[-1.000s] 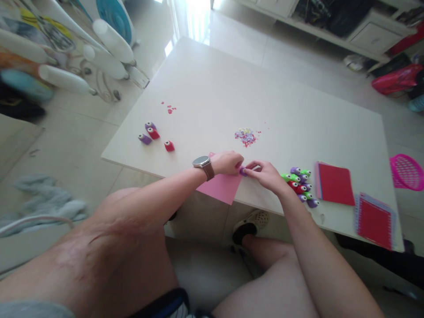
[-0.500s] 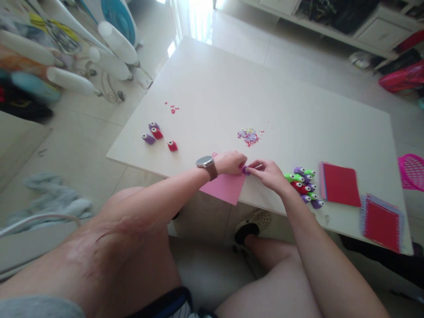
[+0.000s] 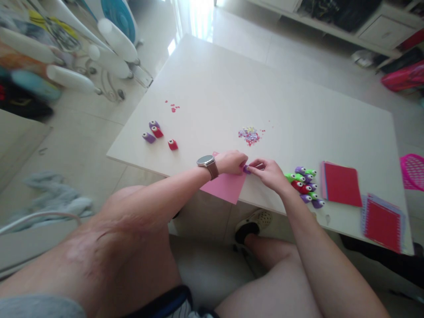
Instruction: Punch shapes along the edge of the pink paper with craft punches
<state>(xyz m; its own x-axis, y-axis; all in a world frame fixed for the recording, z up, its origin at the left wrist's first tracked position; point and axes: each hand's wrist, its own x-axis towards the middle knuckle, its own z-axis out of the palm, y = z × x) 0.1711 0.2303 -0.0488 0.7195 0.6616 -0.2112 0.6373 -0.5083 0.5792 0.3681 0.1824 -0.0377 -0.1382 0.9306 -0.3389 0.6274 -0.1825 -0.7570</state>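
Note:
My left hand (image 3: 232, 162), with a watch (image 3: 207, 162) on its wrist, is closed on the upper right edge of a pink sheet of paper (image 3: 225, 187). The sheet reaches past the table's near edge. Between thumb and fingers, my right hand (image 3: 270, 174) grips a small purple craft punch (image 3: 247, 169) at that edge, touching the left fingertips. How far the paper sits inside the punch is hidden. Just beyond both hands lies a pile of tiny coloured paper cutouts (image 3: 250, 136).
Several purple, green and red punches (image 3: 306, 187) cluster right of my right hand. Further right are a red paper stack (image 3: 342, 184) and punched red sheets (image 3: 382, 223). At left, a red punch (image 3: 172, 144) stands near others, with red cutouts (image 3: 173, 109) behind on the white table (image 3: 212, 84).
The view has shifted very slightly. Both hands keep their places on the paper and the purple punch, with the right fingers barely changed.

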